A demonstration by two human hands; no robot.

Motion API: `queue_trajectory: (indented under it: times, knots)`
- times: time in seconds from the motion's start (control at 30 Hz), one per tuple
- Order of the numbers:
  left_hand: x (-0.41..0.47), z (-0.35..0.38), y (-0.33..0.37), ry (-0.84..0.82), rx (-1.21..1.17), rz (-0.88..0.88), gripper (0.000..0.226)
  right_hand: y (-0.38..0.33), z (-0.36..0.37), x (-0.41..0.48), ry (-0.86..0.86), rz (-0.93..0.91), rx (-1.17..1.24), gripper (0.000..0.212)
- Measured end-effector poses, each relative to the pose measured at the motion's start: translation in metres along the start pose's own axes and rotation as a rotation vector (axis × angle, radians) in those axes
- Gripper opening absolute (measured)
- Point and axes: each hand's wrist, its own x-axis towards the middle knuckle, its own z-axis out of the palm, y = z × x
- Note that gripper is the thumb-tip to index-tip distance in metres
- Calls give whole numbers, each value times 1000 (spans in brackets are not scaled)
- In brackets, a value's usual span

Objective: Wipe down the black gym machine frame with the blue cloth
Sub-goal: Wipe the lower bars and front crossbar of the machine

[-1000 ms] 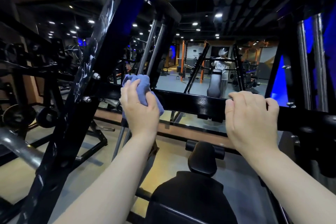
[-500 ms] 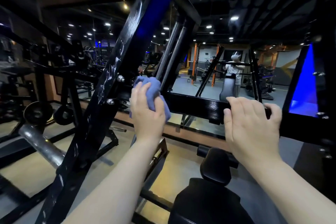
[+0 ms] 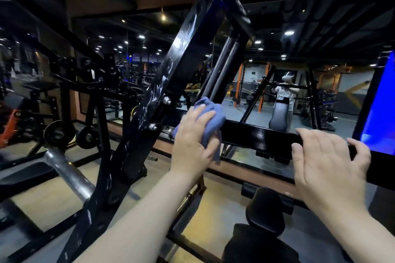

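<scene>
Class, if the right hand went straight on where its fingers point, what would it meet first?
The right hand would meet the black crossbar almost at once; it may be touching.

No lettering, brand mark or number is legible on the black gym machine frame (image 3: 263,134) or the blue cloth (image 3: 210,117). A small dark sign (image 3: 253,73) on the far wall is too distant and blurred to read.
</scene>
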Motion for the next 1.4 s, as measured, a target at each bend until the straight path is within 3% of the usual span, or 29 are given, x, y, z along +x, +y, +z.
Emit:
queue_trajectory:
  times: [0.07, 0.2, 0.37, 0.47, 0.6, 0.7, 0.87, 0.93, 1.07, 1.17, 1.3, 1.33, 1.4]
  knots:
    - [3, -18, -27, 66, -5, -104, 54, -3, 1, 1, 9, 7, 8, 45]
    - [8, -31, -49, 135, -24, -143, 50, -8, 3, 3, 35, 17, 1, 44]
    - [6, 1, -5, 380, -134, -418, 42, -12, 1, 2, -5, -11, -43, 43]
    - [-4, 30, 41, 296, -140, -361, 43, -4, -2, 2, -58, -63, -63, 46]
    - [-13, 56, 85, 35, -92, -2, 52, 16, -13, 5, -110, -206, -129, 51]
    - [-11, 54, 80, -4, -23, 166, 51, 36, -20, -4, -85, -187, -147, 51]
    - [-12, 59, 85, 244, -187, -301, 50, 73, -36, -17, -124, -121, -139, 55]
    - [-16, 74, 111, 197, -172, -326, 49, 75, -40, -17, -195, -110, -27, 57]
    - [-27, 100, 175, 52, -210, -202, 48, 74, -46, -19, -240, -53, 285, 63]
    - [-32, 106, 208, -107, -466, -193, 57, 73, -52, -21, -194, -50, 562, 62]
    - [-26, 94, 222, -339, -1316, -454, 53, 59, -48, -27, -127, 4, 587, 59]
    - [-24, 89, 223, -324, -1408, -513, 48, 55, -47, -27, -96, 49, 538, 62]
    - [-21, 79, 219, -220, -1301, -534, 39, 53, -39, -24, 6, 53, 360, 65]
